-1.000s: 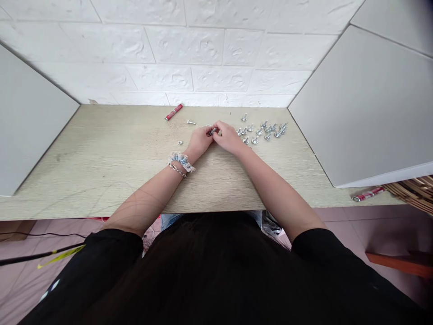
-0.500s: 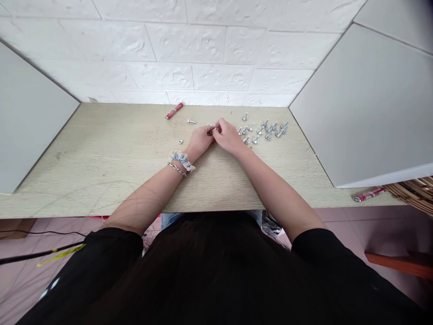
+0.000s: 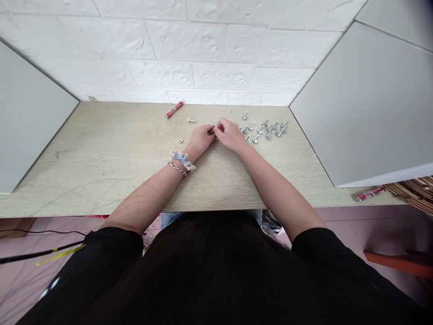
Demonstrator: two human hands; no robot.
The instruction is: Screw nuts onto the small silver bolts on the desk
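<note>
My left hand (image 3: pixel 200 139) is closed in a pinch around a small metal bolt (image 3: pixel 212 131), mostly covered by the fingers. From the right, the fingertips of my right hand (image 3: pixel 230 134) meet it and pinch its other end; whether a nut sits there is hidden. A loose bolt (image 3: pixel 191 120) lies on its side beyond my left hand. Left of that wrist rests a single nut (image 3: pixel 180 141). To the right of my right hand stand several bolts with washers or nuts on them (image 3: pixel 260 130), heads down and shanks up.
The pale wooden tabletop (image 3: pixel 111 153) ends at a white brick-patterned wall (image 3: pixel 162 72). Grey panels (image 3: pixel 368 104) bound both sides. A red tube (image 3: pixel 174 110) lies near the wall, another red tube (image 3: pixel 368 194) at the front right beside a wicker basket (image 3: pixel 414 189).
Both hands stay together in nearly the same spot. My right fingers have shifted slightly, and the bright metal tip seen between them before is now covered.
</note>
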